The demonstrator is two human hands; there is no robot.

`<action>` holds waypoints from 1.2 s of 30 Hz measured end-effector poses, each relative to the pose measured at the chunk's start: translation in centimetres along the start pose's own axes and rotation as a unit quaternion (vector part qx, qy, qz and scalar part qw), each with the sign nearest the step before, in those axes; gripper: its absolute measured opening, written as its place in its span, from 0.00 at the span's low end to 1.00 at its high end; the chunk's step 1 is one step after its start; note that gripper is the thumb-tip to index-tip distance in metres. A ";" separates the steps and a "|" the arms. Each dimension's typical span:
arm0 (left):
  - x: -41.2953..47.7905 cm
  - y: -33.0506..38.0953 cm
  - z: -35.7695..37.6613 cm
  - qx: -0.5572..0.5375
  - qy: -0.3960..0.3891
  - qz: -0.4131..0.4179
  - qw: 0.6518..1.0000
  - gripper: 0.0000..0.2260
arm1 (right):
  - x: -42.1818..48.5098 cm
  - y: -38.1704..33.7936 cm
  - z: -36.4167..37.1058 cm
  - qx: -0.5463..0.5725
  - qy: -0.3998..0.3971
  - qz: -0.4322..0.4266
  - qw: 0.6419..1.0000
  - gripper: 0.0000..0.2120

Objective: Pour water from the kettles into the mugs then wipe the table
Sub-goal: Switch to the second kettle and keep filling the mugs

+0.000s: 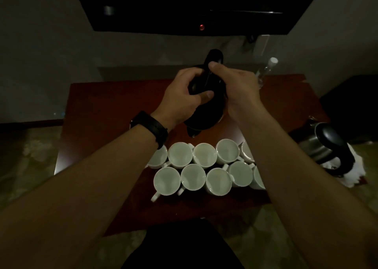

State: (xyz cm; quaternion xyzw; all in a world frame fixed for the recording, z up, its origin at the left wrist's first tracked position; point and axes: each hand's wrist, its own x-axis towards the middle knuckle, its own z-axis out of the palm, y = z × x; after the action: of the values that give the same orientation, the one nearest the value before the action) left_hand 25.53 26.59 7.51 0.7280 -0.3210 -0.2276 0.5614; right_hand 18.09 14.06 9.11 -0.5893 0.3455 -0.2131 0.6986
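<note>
Two rows of white mugs [192, 176] crowd the red-brown table [114, 109] just beneath the black kettle [206, 113], which hangs glossy and tipped, spout down over the back row. The left hand [180, 99] curls round its body and the right hand [237, 88] wraps its handle. Open tabletop lies to its left; to its right, a steel kettle [327, 146] sits by a white cloth [356, 172] at the table's edge.

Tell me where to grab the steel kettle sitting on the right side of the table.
Take the steel kettle by its black loop handle, which curves out on the near side, toward you. Come in from the near right with the right hand once it lets go of the black kettle. The rounded steel body offers no sure hold.
</note>
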 end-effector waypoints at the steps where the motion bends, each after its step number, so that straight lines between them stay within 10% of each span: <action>1: 0.2 0.4 0.6 -0.001 -0.011 -0.001 1.000 0.20 | -0.1 -0.1 -0.8 0.001 0.005 0.000 1.000 0.11; 36: 10.7 4.6 27.8 0.181 -0.106 -0.072 0.975 0.20 | 9.6 0.2 -29.8 0.139 0.064 0.191 0.970 0.12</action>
State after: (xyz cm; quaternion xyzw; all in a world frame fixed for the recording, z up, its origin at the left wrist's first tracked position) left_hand 12.73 -0.58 4.88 0.8104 -0.3615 -0.2814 0.3652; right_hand 2.62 -12.81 4.69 -0.3946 0.4621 -0.1592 0.7781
